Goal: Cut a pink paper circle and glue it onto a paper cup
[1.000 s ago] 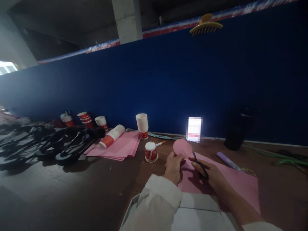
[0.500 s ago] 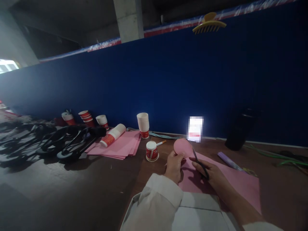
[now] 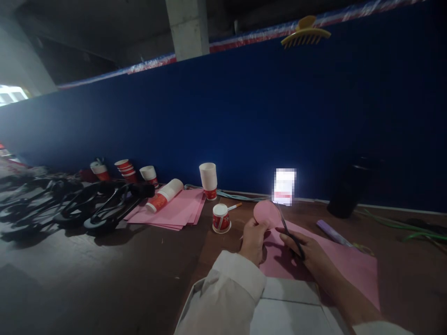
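A pink disc (image 3: 266, 213) is held up over the far left corner of a pink sheet (image 3: 352, 272), its lower edge pinched between thumb and fingers of the left hand (image 3: 252, 239). The right hand (image 3: 309, 249) curls around dark-handled scissors (image 3: 296, 242), blades beside the disc. The sheet lies on a brown counter (image 3: 150, 284); a red-and-white cup (image 3: 221, 218) stands left of the hands, a purple tube (image 3: 331, 231) by the sheet's far edge. Dark countertop stretches left, below black looped objects (image 3: 104, 221). A blue panel (image 3: 209, 111) bounds the back edge, a concrete pillar (image 3: 188, 30) beyond.
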The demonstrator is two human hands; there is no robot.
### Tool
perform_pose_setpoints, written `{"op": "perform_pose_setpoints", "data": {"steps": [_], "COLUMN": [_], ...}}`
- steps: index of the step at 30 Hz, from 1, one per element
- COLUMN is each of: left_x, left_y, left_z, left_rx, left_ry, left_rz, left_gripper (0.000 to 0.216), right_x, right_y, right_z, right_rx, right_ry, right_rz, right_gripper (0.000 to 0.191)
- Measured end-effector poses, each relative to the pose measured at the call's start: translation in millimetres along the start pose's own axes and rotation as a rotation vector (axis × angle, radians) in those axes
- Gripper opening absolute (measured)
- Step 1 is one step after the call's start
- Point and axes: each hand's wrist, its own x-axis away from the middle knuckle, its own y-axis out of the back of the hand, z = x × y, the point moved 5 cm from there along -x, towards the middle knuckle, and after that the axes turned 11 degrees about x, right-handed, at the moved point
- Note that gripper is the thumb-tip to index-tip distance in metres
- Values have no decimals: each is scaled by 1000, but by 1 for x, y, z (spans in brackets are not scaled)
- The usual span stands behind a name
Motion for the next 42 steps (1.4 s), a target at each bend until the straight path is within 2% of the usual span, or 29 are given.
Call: {"op": "perform_pose_setpoints", "data": {"steps": [29, 42], "left_x": [-3, -6], "left_y": [3, 5], "left_z": [-5, -2], "left_rx": [-52, -48], "left_ry": [-46, -34], "left_rz": [1, -14], "left_gripper": [33, 37], "right_x": [4, 3], "right_y": [1, 2], "right_z": [11, 12], "right_rx": [105, 135], "right_ry": [-2, 16], "right_rz": [-6, -14], "right_gripper": [59, 61]}}
